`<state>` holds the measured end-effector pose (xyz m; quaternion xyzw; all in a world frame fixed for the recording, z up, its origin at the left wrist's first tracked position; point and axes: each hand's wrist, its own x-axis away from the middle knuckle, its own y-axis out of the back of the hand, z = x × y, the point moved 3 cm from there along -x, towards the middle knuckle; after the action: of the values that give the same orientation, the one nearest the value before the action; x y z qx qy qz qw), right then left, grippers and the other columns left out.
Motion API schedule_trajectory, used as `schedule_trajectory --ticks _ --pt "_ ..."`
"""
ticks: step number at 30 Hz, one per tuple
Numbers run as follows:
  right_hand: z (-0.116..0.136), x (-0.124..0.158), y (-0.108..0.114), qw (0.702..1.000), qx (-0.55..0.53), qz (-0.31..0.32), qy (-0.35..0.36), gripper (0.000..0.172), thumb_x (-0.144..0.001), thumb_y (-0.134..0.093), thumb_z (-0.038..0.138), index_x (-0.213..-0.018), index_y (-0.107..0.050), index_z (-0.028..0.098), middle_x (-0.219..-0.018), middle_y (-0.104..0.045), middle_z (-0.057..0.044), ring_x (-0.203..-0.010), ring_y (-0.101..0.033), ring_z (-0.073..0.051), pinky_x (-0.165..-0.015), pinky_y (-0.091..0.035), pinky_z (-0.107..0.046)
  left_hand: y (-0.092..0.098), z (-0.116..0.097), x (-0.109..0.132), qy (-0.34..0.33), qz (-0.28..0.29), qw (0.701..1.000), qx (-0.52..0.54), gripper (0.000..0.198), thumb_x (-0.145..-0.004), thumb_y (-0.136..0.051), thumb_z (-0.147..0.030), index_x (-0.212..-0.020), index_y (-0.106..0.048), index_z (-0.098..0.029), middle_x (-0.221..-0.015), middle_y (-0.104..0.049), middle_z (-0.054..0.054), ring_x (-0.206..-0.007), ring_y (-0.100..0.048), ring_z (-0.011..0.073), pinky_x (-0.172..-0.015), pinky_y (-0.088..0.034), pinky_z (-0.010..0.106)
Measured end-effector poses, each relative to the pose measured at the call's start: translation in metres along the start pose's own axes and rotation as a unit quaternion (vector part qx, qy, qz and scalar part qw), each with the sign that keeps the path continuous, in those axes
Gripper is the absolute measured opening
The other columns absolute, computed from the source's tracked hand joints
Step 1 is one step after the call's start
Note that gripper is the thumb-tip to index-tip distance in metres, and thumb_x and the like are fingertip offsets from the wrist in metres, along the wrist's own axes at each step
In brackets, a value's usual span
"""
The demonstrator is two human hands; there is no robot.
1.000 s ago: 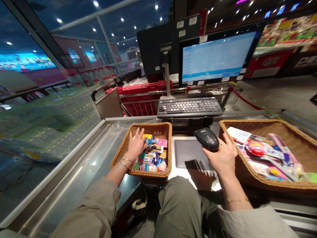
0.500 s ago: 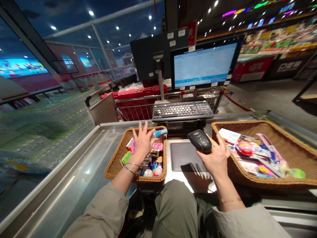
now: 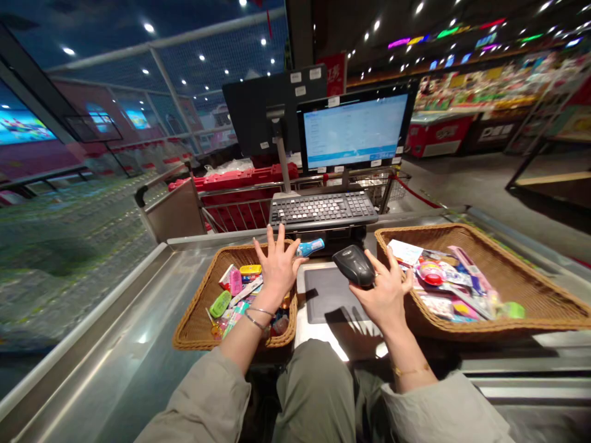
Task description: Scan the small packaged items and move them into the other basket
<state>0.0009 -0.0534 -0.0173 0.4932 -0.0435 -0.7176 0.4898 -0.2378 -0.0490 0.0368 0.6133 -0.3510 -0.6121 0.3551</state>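
Note:
My left hand [image 3: 278, 266] is over the right side of the left wicker basket [image 3: 194, 320], with its outer fingers spread. A small blue bottle-shaped item [image 3: 311, 247] sticks out to the right by its thumb and index finger, seemingly pinched there; the contact is partly hidden. Below the hand, the basket holds small colourful packaged goods, including a green item [image 3: 220, 304] and a pink one [image 3: 235, 282]. My right hand [image 3: 385, 289] grips a black barcode scanner [image 3: 354, 266], its head pointing left towards the blue item, above a grey pad [image 3: 323, 295].
At right stands a larger wicker basket [image 3: 530, 271] with several packaged goods. Behind the pad are a keyboard [image 3: 323, 208] and a lit monitor [image 3: 355, 132]. A metal counter [image 3: 133, 332] runs along the left. A shopping cart [image 3: 240, 212] stands beyond.
My left hand and the blue item have moved right, past the basket's edge and closer to the scanner. The view has shifted to the right. My right hand still holds the scanner.

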Motion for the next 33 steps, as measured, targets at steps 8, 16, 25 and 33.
schedule_trajectory --ticks 8,16,25,33 --pt "0.001 -0.001 0.003 1.000 0.004 -0.004 0.002 0.024 -0.079 -0.065 0.040 -0.094 -0.073 0.023 -0.135 -0.069 -0.009 -0.148 -0.036 -0.041 -0.115 -0.007 -0.077 -0.010 -0.014 -0.001 -0.022 -0.043 0.999 -0.006 0.049 -0.090 -0.071 -0.045 -0.137 -0.065 -0.033 -0.170 -0.023 0.011 -0.158 -0.009 0.0406 -0.121 -0.005 0.077" --pt "-0.001 0.000 0.002 1.000 0.007 0.001 0.008 0.029 -0.079 -0.067 0.040 -0.101 -0.074 0.023 -0.135 -0.069 -0.008 -0.148 -0.036 -0.040 -0.115 -0.007 -0.078 -0.013 -0.019 -0.005 -0.015 -0.039 0.999 0.000 0.049 -0.090 -0.072 -0.044 -0.137 -0.066 -0.033 -0.169 -0.025 0.011 -0.158 -0.012 0.0411 -0.120 -0.007 0.077" --pt "0.000 0.000 0.005 1.000 0.001 0.006 0.010 0.027 -0.079 -0.066 0.040 -0.098 -0.074 0.023 -0.135 -0.069 -0.008 -0.148 -0.036 -0.041 -0.115 -0.007 -0.078 -0.014 -0.023 -0.005 -0.015 -0.035 0.999 0.007 0.049 -0.089 -0.072 -0.042 -0.137 -0.065 -0.033 -0.170 -0.024 0.012 -0.158 -0.011 0.0408 -0.121 -0.006 0.077" --pt "0.000 -0.001 0.004 1.000 -0.001 0.013 0.010 0.029 -0.079 -0.067 0.040 -0.102 -0.074 0.024 -0.135 -0.069 -0.008 -0.149 -0.035 -0.040 -0.115 -0.007 -0.078 -0.013 -0.024 -0.005 -0.012 -0.035 0.999 0.007 0.050 -0.088 -0.074 -0.042 -0.137 -0.066 -0.033 -0.169 -0.025 0.011 -0.158 -0.011 0.0414 -0.121 -0.006 0.077"
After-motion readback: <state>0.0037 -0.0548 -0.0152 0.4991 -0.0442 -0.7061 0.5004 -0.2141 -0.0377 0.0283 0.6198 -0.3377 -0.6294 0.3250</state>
